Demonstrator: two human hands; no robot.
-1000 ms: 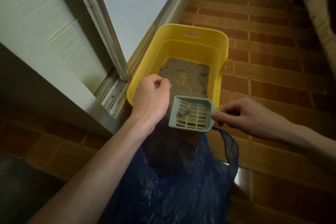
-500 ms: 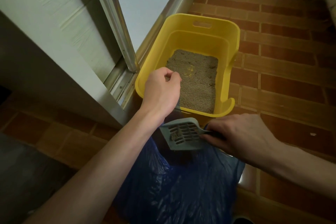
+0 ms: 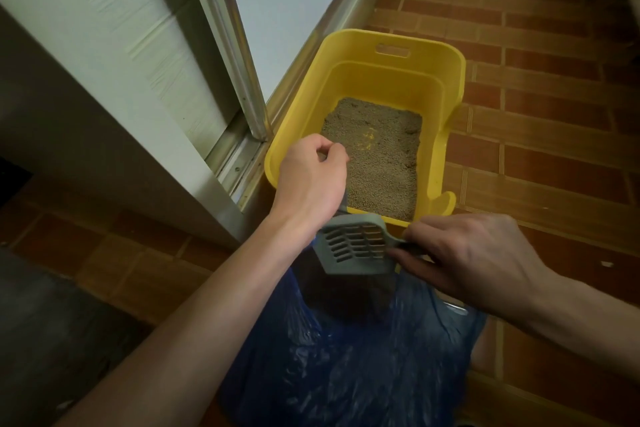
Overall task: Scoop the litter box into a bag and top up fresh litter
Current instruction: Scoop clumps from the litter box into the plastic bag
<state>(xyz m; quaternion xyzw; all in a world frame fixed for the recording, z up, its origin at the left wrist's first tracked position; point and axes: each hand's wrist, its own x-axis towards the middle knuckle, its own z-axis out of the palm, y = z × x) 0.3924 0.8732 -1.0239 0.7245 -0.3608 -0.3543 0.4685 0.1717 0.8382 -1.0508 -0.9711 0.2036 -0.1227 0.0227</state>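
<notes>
A yellow litter box (image 3: 391, 42) sits on the tile floor and holds grey-brown litter (image 3: 377, 156), with a bare yellow patch near its middle. In front of it a dark blue plastic bag (image 3: 346, 357) hangs with its mouth wide. My left hand (image 3: 311, 180) is above the box's near left corner, fingers curled, pinching a strip of the bag's edge that runs down from it. My right hand (image 3: 467, 253) grips the handle of a grey slotted scoop (image 3: 356, 243). The scoop is tipped over the bag's mouth, and no clump shows on it.
A metal sliding-door frame (image 3: 239, 80) and its floor track run along the box's left side, with a white wall (image 3: 86, 45) beyond. Red-brown brick tiles (image 3: 536, 97) spread to the right and behind. A dark mat (image 3: 41, 322) lies at the lower left.
The scoop carried a clump level near the box's front edge. It has dropped lower and tipped over the bag's mouth, and the clump is gone from it. My left hand stays put.
</notes>
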